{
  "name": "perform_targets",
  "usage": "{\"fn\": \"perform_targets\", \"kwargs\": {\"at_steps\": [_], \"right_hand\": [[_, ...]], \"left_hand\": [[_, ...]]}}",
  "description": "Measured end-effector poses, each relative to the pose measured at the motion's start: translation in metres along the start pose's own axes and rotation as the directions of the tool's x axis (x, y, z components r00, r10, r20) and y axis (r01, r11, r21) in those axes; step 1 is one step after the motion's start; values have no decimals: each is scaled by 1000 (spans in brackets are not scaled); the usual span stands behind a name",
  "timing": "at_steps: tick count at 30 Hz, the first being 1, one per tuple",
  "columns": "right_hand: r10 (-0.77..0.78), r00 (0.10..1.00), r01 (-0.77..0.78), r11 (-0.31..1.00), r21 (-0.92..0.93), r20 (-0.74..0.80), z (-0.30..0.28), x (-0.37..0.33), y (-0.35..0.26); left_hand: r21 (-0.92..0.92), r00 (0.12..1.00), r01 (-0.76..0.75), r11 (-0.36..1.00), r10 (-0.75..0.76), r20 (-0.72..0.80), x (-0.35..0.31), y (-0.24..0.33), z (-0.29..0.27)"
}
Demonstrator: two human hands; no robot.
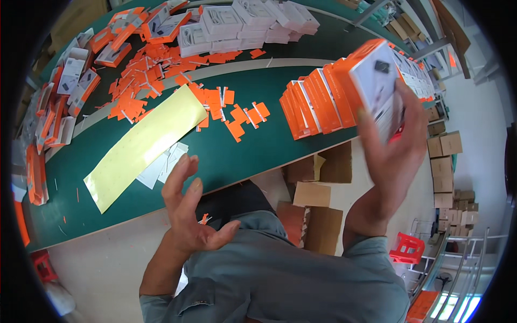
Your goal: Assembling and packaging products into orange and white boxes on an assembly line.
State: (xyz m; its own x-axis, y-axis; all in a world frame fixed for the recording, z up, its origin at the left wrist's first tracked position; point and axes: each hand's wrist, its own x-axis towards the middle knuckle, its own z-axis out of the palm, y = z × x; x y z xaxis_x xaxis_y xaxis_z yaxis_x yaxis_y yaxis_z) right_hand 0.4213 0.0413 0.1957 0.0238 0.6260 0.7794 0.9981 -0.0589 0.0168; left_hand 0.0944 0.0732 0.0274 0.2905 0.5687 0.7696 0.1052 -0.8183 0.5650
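Observation:
My right hand (392, 134) grips a white and orange product box (371, 72) with a picture of a small device on its front. The box is raised at the right end of a row of similar orange boxes (323, 102) on the green table. My left hand (191, 207) hovers over the table's front edge, fingers apart, with nothing in it. Closest to that hand lie white paper slips (161, 168), partly beneath a long yellow sheet (145, 142).
Orange card pieces (140, 75) lie scattered beyond the sheet. White cable packs (237, 27) are stacked at the back. Open orange and white boxes (75, 75) crowd the left. Cardboard cartons (318, 194) stand below the table edge; a red stool (407, 248) is on the floor.

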Motion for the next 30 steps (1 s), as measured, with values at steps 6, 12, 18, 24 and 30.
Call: {"fn": "perform_targets", "kwargs": {"at_steps": [6,12,18,24,30], "right_hand": [[59,996,-29,932,-363,73,26,12,21],[-1,1000,-1,968,-252,-9,48,3,13],[-66,967,11,976,-216,-247,72,5,-33],[-93,995,103,928,357,-46,243,44,-96],[-209,965,194,976,101,161,361,90,-106]], "left_hand": [[91,988,85,992,-96,124,-21,-18,-4],[275,978,181,944,-203,54,-41,-34,-19],[406,970,215,888,-243,17,-55,-51,-20],[451,976,213,867,-207,-65,-61,-56,-19],[433,977,215,876,-200,-79,-61,-56,-18]]}}
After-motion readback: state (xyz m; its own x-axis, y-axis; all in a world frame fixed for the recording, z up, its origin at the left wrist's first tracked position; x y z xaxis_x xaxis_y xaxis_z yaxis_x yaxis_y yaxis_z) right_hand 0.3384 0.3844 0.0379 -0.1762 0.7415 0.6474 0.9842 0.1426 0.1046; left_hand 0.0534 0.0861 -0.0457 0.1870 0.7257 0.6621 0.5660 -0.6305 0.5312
